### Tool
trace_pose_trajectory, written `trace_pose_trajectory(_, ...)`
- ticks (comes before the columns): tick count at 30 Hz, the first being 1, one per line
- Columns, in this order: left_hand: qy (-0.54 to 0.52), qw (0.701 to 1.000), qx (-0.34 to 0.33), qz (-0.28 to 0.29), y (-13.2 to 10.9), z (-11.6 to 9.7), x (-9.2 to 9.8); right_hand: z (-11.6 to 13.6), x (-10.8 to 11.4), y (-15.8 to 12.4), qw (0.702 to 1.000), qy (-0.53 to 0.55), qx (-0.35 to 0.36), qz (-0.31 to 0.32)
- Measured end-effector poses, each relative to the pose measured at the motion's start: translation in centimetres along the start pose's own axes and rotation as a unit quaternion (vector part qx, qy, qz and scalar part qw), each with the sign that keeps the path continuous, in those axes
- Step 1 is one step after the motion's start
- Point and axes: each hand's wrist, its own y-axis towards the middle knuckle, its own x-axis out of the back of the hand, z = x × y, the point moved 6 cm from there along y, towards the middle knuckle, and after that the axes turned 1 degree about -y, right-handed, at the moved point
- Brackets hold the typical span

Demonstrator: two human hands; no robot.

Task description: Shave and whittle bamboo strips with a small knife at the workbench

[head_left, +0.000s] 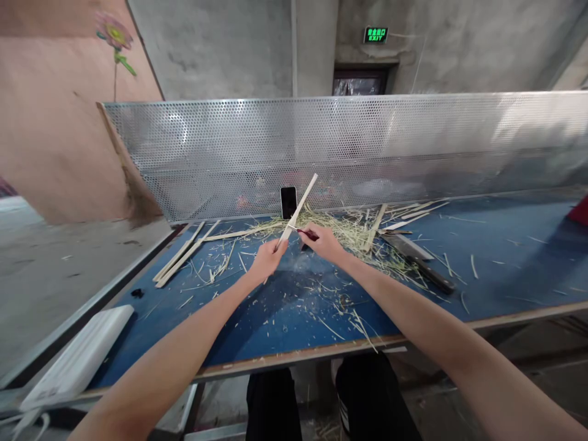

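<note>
My left hand is closed around the lower part of a pale bamboo strip, which slants up and to the right above the table. In my right hand is a small knife with a dark reddish handle, its thin blade lying against the strip just above my left fingers. Behind the strip a phone stands upright against the perforated metal panel. A heap of thin shavings lies beyond my right hand.
A cleaver with a black handle rests right of the shavings. More bamboo strips lie at the left, others at the back right. A white power strip sits at the table's left edge. The perforated panel runs along the back.
</note>
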Motion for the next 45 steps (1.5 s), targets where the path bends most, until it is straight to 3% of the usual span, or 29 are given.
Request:
trace_pose_trajectory(8, -0.013, 1.0, 0.011, -0.011, 0.1, -0.1, -0.2, -0.3, 0.2, 0.0, 0.999, -0.038, -0.029, -0.008)
trace_pose_trajectory(16, -0.066, 0.996, 0.052, -0.003, 0.1, 0.7, -0.8, 0.4, 0.0, 0.1, 0.999, -0.03, -0.003, -0.038)
trace_pose_trajectory(29, -0.095, 0.992, 0.079, 0.028, -0.1, 0.5, -1.0, 0.4, -0.3, 0.1, 0.999, -0.049, -0.011, -0.02)
trace_pose_trajectory(36, -0.189, 0.976, 0.097, 0.04, -0.3, 0.4, -2.2, 0.8, -0.2, 0.4, 0.997, -0.072, 0.001, -0.021)
trace_pose_trajectory(42, -0.073, 0.994, 0.067, 0.035, -0.1, 0.4, -1.1, 0.9, -0.3, 0.2, 0.995, -0.097, 0.015, -0.009)
trace_pose_trajectory(45, -0.104, 0.991, 0.067, 0.052, -0.2, 0.5, -1.3, 0.8, -0.5, 0.2, 0.997, -0.077, 0.003, -0.009)
